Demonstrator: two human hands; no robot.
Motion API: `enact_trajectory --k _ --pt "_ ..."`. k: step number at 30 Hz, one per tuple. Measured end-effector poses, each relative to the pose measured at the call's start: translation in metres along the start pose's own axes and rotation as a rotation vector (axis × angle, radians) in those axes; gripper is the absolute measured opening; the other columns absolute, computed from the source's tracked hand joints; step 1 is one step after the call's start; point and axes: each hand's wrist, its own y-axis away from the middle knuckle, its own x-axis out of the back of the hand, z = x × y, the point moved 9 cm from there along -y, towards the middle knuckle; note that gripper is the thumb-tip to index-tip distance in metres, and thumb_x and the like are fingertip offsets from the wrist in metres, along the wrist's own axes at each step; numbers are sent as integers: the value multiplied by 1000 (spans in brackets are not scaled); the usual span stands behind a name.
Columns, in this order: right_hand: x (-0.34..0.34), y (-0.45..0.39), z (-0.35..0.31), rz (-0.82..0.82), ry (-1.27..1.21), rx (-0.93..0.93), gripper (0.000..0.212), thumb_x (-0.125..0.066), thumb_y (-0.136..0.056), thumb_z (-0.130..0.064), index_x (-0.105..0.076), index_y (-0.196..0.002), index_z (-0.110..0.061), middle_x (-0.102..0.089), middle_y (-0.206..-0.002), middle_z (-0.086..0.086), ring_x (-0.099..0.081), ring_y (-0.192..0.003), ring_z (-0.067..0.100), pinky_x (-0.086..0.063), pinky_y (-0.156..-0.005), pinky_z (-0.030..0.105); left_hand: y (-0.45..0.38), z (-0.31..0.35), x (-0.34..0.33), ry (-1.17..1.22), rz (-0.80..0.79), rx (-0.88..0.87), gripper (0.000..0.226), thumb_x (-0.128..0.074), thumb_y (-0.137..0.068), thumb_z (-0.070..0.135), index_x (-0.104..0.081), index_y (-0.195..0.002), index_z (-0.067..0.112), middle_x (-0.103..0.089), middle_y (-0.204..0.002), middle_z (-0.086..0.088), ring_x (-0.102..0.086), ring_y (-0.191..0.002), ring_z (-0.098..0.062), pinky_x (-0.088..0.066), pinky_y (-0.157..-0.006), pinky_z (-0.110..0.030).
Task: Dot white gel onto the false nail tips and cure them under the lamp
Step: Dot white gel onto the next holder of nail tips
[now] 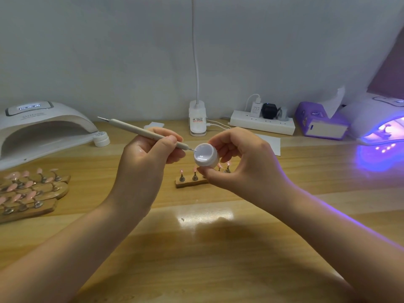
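My right hand holds a small open white gel pot, tilted toward me above the table. A grey dotting pen is pinched in my left hand; its fine tip touches the pot's left rim. Just behind and below the pot, a small wooden stand carries pink nail tips on metal pegs, partly hidden by my right hand. A white curing lamp sits unlit at the far left. A second lamp glows purple at the far right.
Wooden stands with several pink nail tips lie at the left. The pot's white lid rests by the left lamp. At the back stand a clip desk lamp, a power strip and a purple box.
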Motion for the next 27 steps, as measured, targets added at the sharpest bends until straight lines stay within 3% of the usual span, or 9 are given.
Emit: enact_trajectory --k 13,18,22,27 --pt "1 0 4 14 4 -15 38 -84 -71 -20 -65 -101 -8 -65 -92 1 -59 -80 13 -50 -70 26 -1 6 3 81 8 -23 16 -53 -79 17 -69 -76 16 -66 -69 1 -63 -69 -11 -51 -64 -21" --pt "8 0 20 82 -16 -94 38 -84 -71 -24 -64 -100 -12 -65 -90 -2 -59 -80 11 -51 -69 26 -2 -15 -4 401 -8 254 28 -54 -87 17 -73 -65 15 -61 -61 0 -58 -57 -10 -51 -57 -22" --pt "16 0 45 135 -28 -207 42 -86 -67 -34 -63 -99 -20 -66 -89 -9 -61 -80 8 -54 -69 25 1 -31 -4 417 23 422 41 -54 -93 28 -73 -58 17 -57 -57 5 -55 -51 -8 -49 -55 -21" --pt "25 2 83 193 -23 -315 44 -87 -63 -38 -62 -96 -25 -66 -87 -12 -62 -78 8 -55 -68 25 0 -38 1 416 56 458 39 -59 -91 34 -74 -60 18 -56 -57 7 -54 -51 -6 -48 -55 -21"
